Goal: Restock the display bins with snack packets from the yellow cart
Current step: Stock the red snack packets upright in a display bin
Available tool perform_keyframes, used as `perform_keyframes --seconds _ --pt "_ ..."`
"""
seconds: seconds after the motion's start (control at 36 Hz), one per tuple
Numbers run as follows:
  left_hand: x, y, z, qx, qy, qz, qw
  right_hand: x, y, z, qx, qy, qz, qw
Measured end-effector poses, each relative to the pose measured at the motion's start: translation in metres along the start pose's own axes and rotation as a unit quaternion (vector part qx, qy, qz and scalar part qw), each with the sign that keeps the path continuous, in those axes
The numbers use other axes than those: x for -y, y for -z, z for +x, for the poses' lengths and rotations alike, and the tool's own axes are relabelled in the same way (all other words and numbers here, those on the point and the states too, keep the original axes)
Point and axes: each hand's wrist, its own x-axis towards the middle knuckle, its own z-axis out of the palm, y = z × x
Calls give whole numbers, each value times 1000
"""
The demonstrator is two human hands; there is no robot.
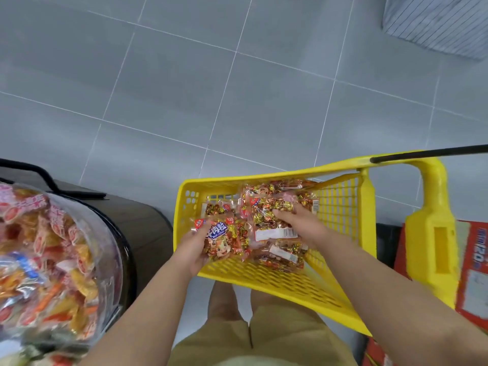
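Note:
The yellow cart (340,299) stands in front of me at centre right, holding several clear snack packets of gold and red wrapped sweets. My left hand (191,250) grips one snack packet (223,240) with a blue label at the cart's near left wall. My right hand (299,220) lies on another snack packet (272,223) in the middle of the pile, fingers curled over its top edge. At the far left a round clear display bin (76,215) is full of orange and pink packets.
The bin rests on a dark brown stand (137,217) with a black bar. The cart's yellow handle post (433,247) and a black rod (427,153) rise at right. Red cartons (472,273) sit beyond it. Grey floor tiles (211,88) fill the upper view.

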Motion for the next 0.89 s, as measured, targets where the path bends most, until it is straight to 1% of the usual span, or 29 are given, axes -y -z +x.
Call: perform_keyframes --seconds 0.03,0.08,0.14,0.19,0.28,0.36,0.42,0.44,0.5,0.56,0.61,0.67,0.78,0.89 --pt "-2 -4 -3 13 -6 1 1000 4 -5 -6 27 1 41 999" --pt "-6 -10 -6 49 -8 -16 999 13 -21 -17 68 17 78 995" --pt "-11 -14 -9 95 4 -46 994 20 -42 -26 75 33 88 993" --pt "-15 -13 -12 124 -6 -42 991 25 -63 -32 58 41 73 995" --pt "-15 -1 -11 121 -49 -14 991 29 -83 -34 30 58 3 998" --pt "-10 12 -4 116 -56 -8 992 30 -88 -25 53 61 -49 996" --pt "-7 20 1 109 -47 -19 993 29 -85 -13 58 56 -48 996" --pt "-6 24 4 98 -43 -27 994 28 -83 -5 38 50 -33 997" --pt "0 33 11 83 -34 -44 995 26 -73 15 -40 43 -23 998" --pt "4 40 16 70 -25 -71 995 21 -60 38 -126 34 -63 989" --pt "9 47 20 56 -21 -88 994 16 -48 58 -178 30 -113 977" --pt "13 53 24 47 -24 -94 994 13 -41 72 -189 22 -131 973" --pt "18 62 28 22 -8 -87 996 9 -42 91 -179 -1 -133 975" --pt "19 66 30 17 -9 -84 996 5 -50 100 -192 -18 -109 975"
